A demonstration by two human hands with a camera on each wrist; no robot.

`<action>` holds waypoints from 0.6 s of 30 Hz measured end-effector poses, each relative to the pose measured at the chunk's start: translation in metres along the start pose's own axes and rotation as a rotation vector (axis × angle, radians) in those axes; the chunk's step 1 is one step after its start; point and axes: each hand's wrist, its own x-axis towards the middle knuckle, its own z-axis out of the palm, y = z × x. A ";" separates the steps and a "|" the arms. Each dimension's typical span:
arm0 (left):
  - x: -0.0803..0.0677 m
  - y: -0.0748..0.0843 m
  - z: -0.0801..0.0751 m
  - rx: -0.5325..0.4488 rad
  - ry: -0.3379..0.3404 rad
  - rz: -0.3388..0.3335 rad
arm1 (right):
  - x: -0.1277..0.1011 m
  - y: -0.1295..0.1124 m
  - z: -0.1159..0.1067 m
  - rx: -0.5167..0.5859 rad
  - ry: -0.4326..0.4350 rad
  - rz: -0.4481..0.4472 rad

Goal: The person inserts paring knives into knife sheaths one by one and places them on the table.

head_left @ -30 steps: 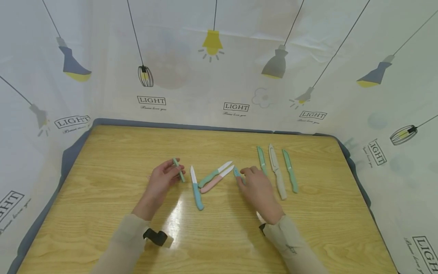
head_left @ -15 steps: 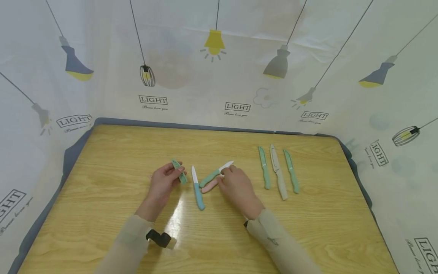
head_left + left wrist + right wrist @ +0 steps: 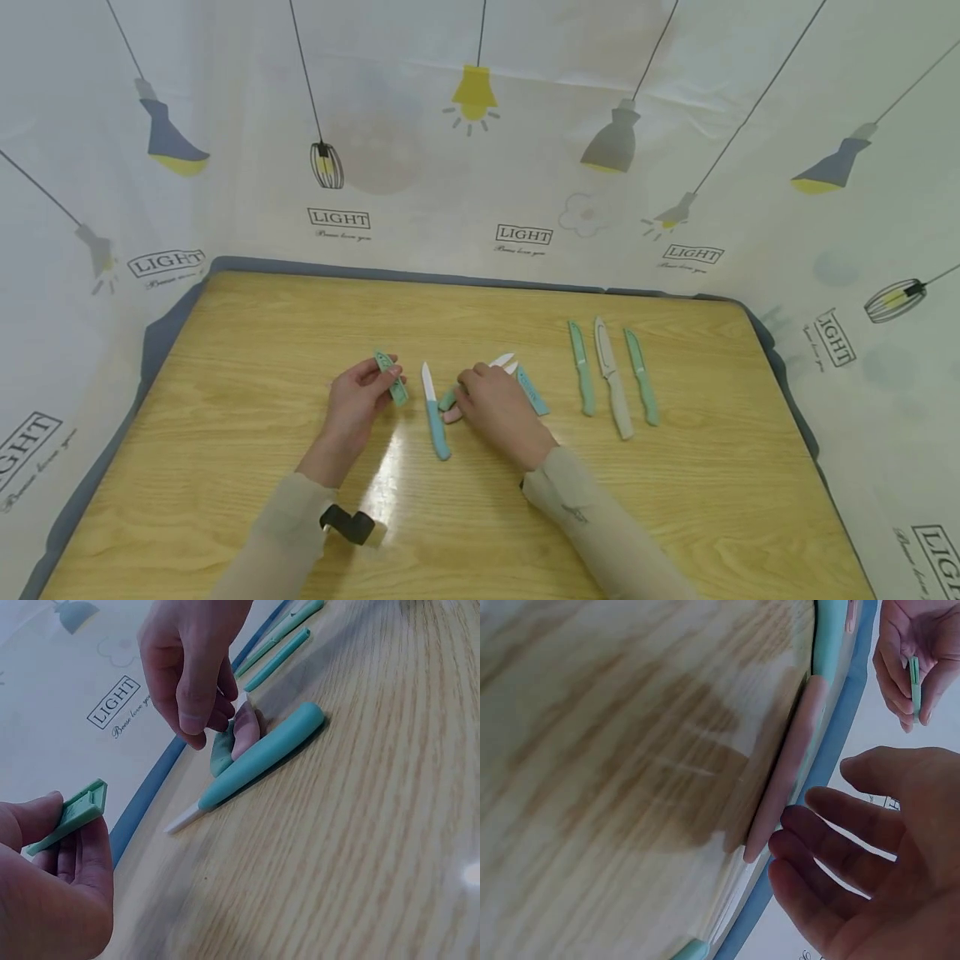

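Left hand (image 3: 358, 402) pinches green blade sheath (image 3: 392, 377) above wooden table (image 3: 225, 375). Right hand (image 3: 491, 402), fingers loosely bent and gripping nothing, hovers over pink-handled knife (image 3: 784, 776) and green-handled knife (image 3: 221, 750). Three sheathed knives (image 3: 613, 377) lined up right; three bare-bladed remain, including blue-handled knife (image 3: 435, 415); blue sheath (image 3: 531, 389) lies loose.

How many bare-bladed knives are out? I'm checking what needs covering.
3: the blue-handled knife lies between the hands; the green-handled knife and pink-handled knife lie partly under the right hand.
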 end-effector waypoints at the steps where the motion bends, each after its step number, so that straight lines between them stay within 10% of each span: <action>1: 0.000 0.000 0.000 0.000 -0.002 0.002 | 0.001 0.000 0.000 -0.013 0.001 -0.004; 18: -0.002 0.002 -0.002 -0.021 0.018 0.001 | 0.020 0.008 0.007 -0.108 0.062 -0.010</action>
